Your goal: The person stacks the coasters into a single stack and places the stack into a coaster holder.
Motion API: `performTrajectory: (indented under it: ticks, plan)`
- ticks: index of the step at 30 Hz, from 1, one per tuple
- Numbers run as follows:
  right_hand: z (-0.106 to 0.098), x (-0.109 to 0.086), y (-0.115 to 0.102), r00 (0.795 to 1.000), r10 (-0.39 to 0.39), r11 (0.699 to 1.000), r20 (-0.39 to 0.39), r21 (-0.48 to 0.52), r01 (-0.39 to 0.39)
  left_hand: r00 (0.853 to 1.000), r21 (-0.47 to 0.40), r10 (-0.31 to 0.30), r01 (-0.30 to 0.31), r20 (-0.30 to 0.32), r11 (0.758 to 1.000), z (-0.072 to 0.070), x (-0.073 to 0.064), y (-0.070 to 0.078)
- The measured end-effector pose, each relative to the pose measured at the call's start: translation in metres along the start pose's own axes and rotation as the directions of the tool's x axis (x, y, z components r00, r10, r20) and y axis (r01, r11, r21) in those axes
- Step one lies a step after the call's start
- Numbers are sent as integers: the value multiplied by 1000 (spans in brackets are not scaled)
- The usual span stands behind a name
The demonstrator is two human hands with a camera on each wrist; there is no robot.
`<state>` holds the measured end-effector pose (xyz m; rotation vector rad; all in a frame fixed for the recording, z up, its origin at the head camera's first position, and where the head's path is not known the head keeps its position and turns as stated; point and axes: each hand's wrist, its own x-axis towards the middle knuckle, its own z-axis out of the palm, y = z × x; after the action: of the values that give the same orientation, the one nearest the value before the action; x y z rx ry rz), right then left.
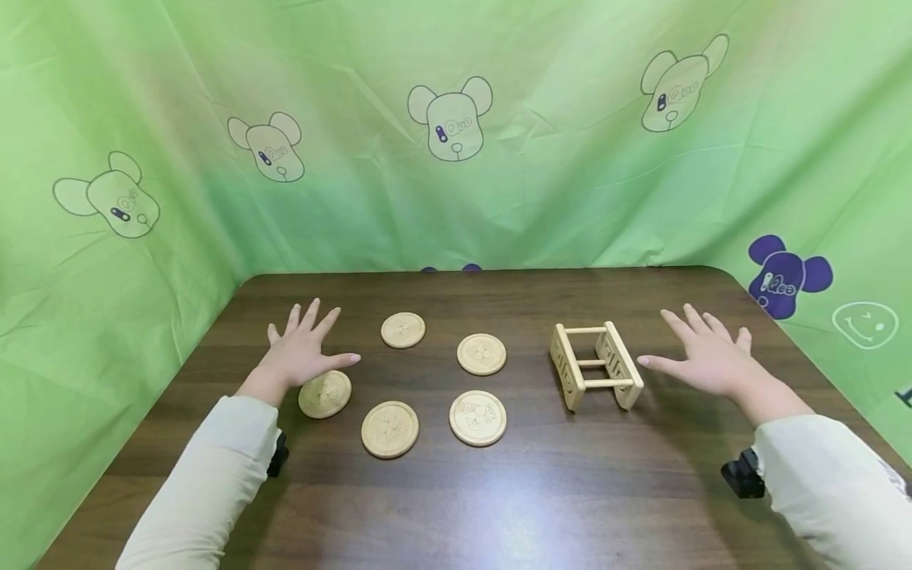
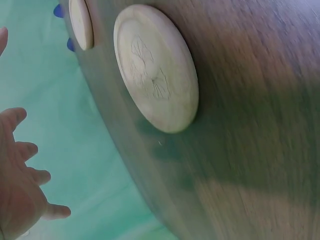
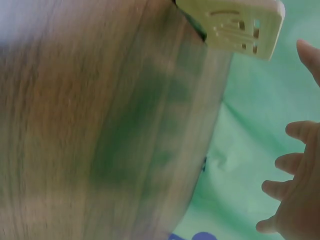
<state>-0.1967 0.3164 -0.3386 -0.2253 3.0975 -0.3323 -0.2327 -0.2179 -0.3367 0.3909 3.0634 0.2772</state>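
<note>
My left hand (image 1: 302,352) hovers with spread fingers over the left side of the table, holding nothing. Just below it lies a round wooden coaster (image 1: 324,394), its engraved face up; a coaster (image 2: 156,70) also fills the upper part of the left wrist view. Several more coasters (image 1: 390,429) are scattered toward the middle of the table. On the right stands a small wooden coaster rack (image 1: 570,368), two slotted side panels joined by thin rods. My right hand (image 1: 712,360) is just right of the rack, fingers spread, with nothing in it. One rack panel (image 3: 240,25) shows in the right wrist view.
The dark wooden table (image 1: 427,507) reflects a bright glare near its front. A green curtain (image 1: 541,158) printed with cartoon heads hangs behind the table and along both sides. Black wrist devices (image 1: 744,475) sit under both pale sleeves.
</note>
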Motion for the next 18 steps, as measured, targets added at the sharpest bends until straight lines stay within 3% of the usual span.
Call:
performTrajectory:
  ticks: [18]
  plan:
    - [16,5,-34,992,-129,989,6,72,128,998,-26,63,-63,15,998,12,19,19]
